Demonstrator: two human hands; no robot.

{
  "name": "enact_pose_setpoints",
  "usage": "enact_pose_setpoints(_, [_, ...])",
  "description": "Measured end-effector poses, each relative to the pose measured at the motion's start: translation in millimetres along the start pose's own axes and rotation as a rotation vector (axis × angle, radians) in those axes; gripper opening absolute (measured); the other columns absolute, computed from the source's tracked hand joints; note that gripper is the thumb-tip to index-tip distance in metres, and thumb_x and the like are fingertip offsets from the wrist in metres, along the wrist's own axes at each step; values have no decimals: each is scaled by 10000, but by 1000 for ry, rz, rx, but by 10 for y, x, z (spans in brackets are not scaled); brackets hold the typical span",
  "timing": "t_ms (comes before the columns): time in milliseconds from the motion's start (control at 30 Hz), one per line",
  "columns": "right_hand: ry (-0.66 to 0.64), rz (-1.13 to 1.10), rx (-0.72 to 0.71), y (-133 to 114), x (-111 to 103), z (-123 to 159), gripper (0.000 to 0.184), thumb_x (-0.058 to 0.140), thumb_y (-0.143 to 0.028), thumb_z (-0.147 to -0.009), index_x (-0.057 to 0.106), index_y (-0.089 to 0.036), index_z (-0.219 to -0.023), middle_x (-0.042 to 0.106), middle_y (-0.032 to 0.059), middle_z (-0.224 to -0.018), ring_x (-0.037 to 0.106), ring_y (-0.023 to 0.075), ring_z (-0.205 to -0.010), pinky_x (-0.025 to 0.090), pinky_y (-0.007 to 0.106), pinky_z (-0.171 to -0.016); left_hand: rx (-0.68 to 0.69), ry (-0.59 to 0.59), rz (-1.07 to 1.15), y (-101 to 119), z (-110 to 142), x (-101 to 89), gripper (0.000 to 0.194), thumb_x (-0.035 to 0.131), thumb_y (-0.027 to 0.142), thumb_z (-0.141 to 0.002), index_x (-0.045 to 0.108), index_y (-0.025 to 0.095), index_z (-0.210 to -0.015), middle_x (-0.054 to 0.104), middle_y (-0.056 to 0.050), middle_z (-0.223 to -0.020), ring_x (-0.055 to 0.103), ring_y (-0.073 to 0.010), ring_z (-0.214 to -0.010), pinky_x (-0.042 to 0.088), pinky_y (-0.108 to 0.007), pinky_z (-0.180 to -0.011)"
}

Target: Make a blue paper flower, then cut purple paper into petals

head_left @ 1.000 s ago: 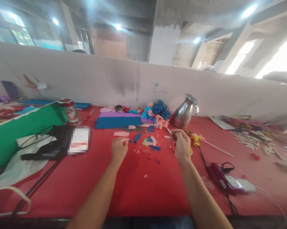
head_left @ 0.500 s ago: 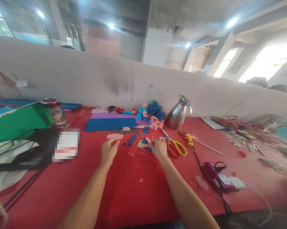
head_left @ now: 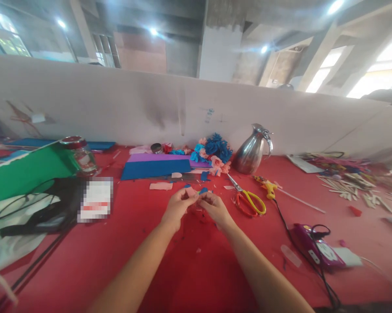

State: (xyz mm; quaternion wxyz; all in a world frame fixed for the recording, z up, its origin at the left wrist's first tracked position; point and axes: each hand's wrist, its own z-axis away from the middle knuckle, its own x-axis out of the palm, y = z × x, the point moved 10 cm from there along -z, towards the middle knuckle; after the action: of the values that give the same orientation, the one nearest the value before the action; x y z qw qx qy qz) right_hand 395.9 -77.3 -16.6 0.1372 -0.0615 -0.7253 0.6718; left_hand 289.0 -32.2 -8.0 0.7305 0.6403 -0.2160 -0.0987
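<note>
Left hand [head_left: 176, 209] and right hand [head_left: 217, 209], apart earlier, now come together over the tabletop [head_left: 196, 278]; the left grip pinches pink paper [head_left: 190, 191]; the right grip nearly closes beside it, its hold unclear; scissors [head_left: 241, 189], at the right hand a second ago, lie free; the jug [head_left: 249, 152] stands beyond.

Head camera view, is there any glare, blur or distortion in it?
In the head view, the ceiling lights flare and the right-hand window is washed out; the head view also shows highlights on the metal pitcher, stretching toward the frame edges and pixelation over a white-and-red item; in the head view, pink paper at the fingers looks soft.
</note>
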Motion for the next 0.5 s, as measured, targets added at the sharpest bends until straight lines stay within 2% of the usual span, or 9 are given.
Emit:
enact_pose_setpoints(67, [27,15,-6,-28,-39,5,169,678,-371,-673,650,-205,-694,654,-6,-667,589,143,-634,456,258,-643,71,56,-61,80,-29,-47,173,725,317,-602,611,188,-585,613,6,-610,556,-137,-626,418,-250,-649])
enact_pose_setpoints(133, [32,36,-19,-57,-57,4,166,666,-378,-690,652,-212,-682,656,-3,-680,593,153,-672,453,258,-654,106,54,-88,91,-52,-76,143,710,307,-616,635,188,-586,636,-7,-616,568,-146,-643,426,-259,-682])
enact_pose_setpoints(333, [7,73,-19,-68,28,27,206,625,-410,-736,653,-208,-703,635,-10,-701,548,136,-646,417,245,-623,-27,35,-20,-134,-88,-191,213,754,343,-587,696,174,-705,666,-24,-641,573,-147,-614,429,-264,-636])
enact_pose_setpoints(500, [67,103,-15,-74,-14,31,221,613,-408,-746,637,-199,-678,581,-23,-619,470,114,-561,346,234,-544,-81,31,32,-145,-106,-186,326,767,325,-569,704,186,-858,694,-27,-728,619,-154,-669,455,-269,-673])
